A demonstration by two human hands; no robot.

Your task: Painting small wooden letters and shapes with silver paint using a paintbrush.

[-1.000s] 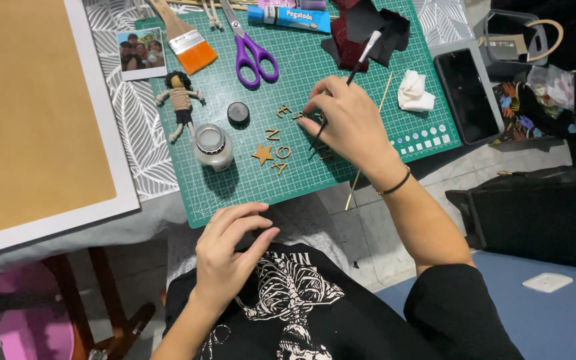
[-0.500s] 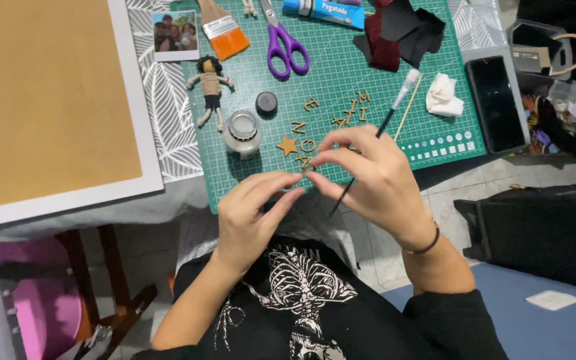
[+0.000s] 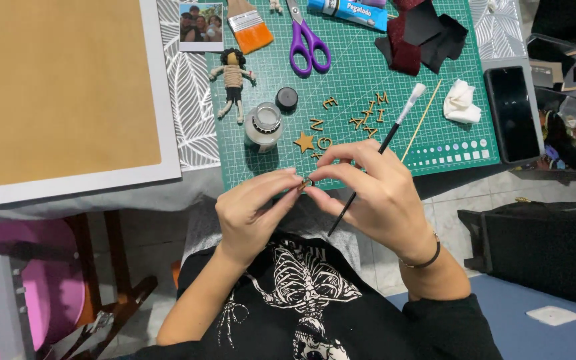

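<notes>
Both hands meet just in front of the green mat [image 3: 368, 80], the left hand [image 3: 251, 213] and right hand [image 3: 378, 193] pinching one tiny wooden piece [image 3: 306, 183], and the right also holds a thin brush [image 3: 385, 143]

- A second ago the right hand [image 3: 375, 193] was out over the green cutting mat [image 3: 368, 80], at the scattered wooden letters [image 3: 351, 120]; now it is off the mat's near edge, close to the body.
- The left hand [image 3: 251, 213], then low in the lap, has risen to meet it.
- Both hands' fingertips now pinch one small wooden piece [image 3: 306, 183] between them.
- The thin paintbrush [image 3: 381, 150] has come back with the right hand, its white tip slanting over the mat's near edge.
</notes>
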